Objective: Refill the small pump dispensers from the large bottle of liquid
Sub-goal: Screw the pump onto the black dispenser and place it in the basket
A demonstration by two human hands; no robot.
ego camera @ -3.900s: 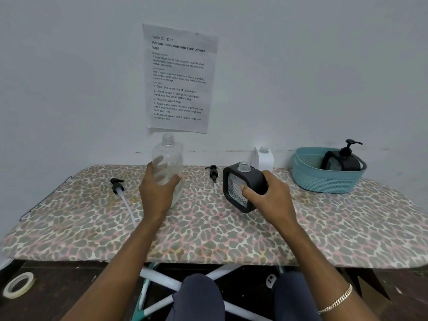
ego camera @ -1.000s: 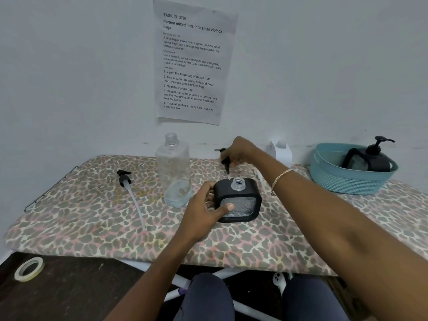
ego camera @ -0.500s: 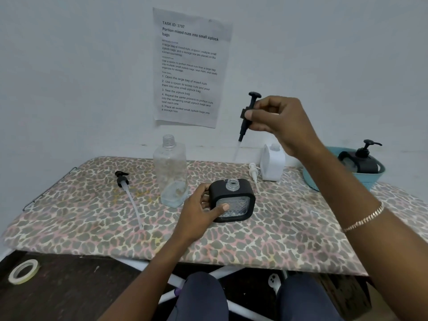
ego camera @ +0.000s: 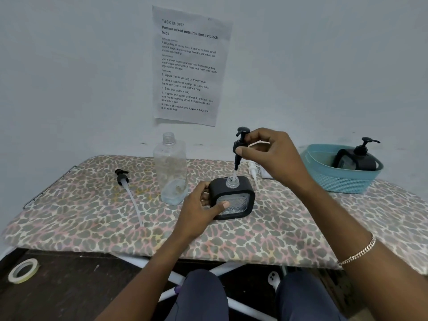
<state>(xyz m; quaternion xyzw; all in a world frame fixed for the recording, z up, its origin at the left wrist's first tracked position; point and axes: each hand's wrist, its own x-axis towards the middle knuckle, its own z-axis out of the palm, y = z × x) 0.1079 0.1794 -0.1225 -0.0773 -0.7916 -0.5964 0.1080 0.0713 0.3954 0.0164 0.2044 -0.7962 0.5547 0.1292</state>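
Lowered from overhead, the pump [ego camera: 239, 145] pinched in our right hand [ego camera: 275, 156] feeds its tube into the dispenser [ego camera: 243, 192] (left hand [ego camera: 196, 212] gripping it); we keep it plumb.

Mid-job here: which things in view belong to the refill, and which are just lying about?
Job: square dispenser in left hand; black pump in right hand; clear bottle; loose pump; white pump; basket with second dispenser.
Lying about: wall sheet; tape roll on floor.
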